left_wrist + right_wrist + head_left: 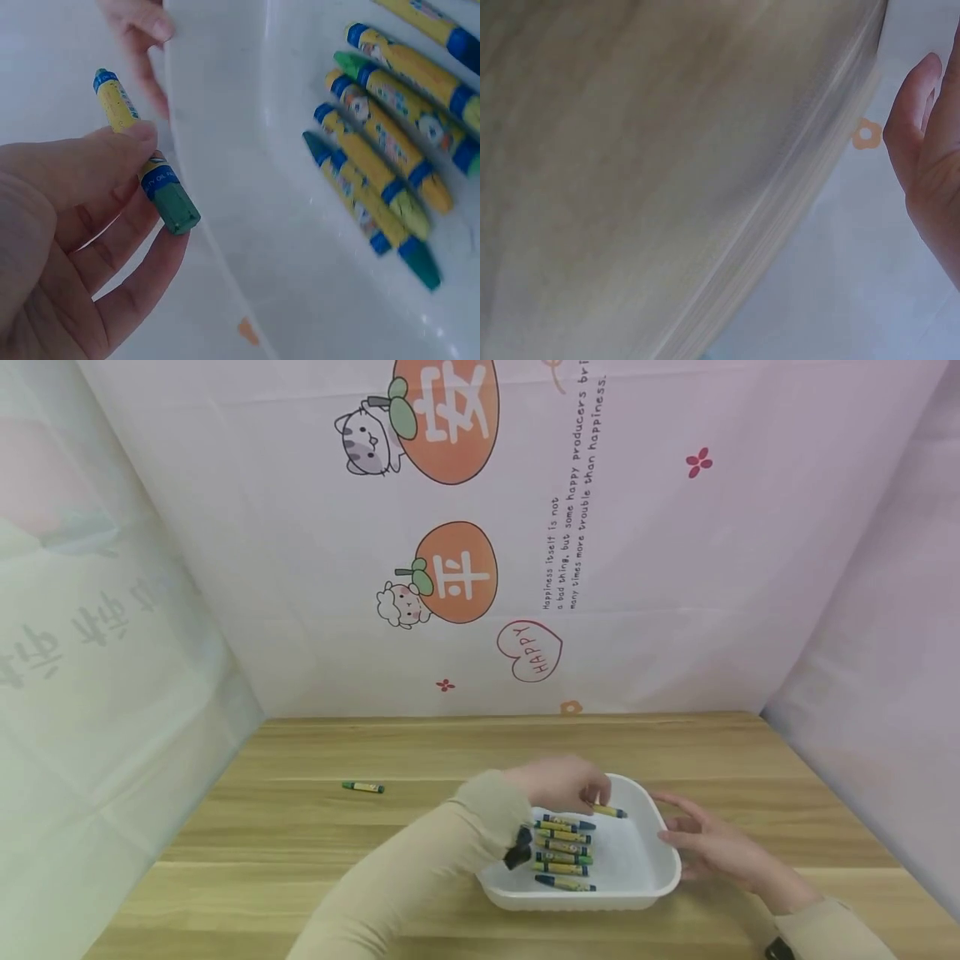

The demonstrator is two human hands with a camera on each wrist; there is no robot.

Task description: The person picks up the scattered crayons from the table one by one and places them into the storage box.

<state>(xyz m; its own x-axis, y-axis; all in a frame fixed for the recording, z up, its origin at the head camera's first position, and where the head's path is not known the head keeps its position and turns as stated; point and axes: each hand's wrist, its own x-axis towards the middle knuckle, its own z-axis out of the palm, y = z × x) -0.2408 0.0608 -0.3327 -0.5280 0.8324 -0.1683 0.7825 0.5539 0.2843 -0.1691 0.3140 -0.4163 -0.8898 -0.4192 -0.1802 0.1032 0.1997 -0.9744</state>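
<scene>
My left hand (566, 783) reaches over a white plastic tray (633, 860) and pinches a green oil pastel (176, 206) between thumb and fingers. It has a yellow wrapper with blue bands, and its green end points away from the fingertips. Several oil pastels (562, 847) in similar wrappers lie roughly side by side in a row on the tray's floor. At the tray's right side is my right hand (712, 843), its thumb tip at the rim and its fingers extended along the outside. In the right wrist view that hand (937, 150) shows only in part.
One more green oil pastel (363, 787) lies on the wooden table (300, 860), left of the tray. A white printed cloth (637, 568) hangs behind the table, with pale cloth sides at left and right.
</scene>
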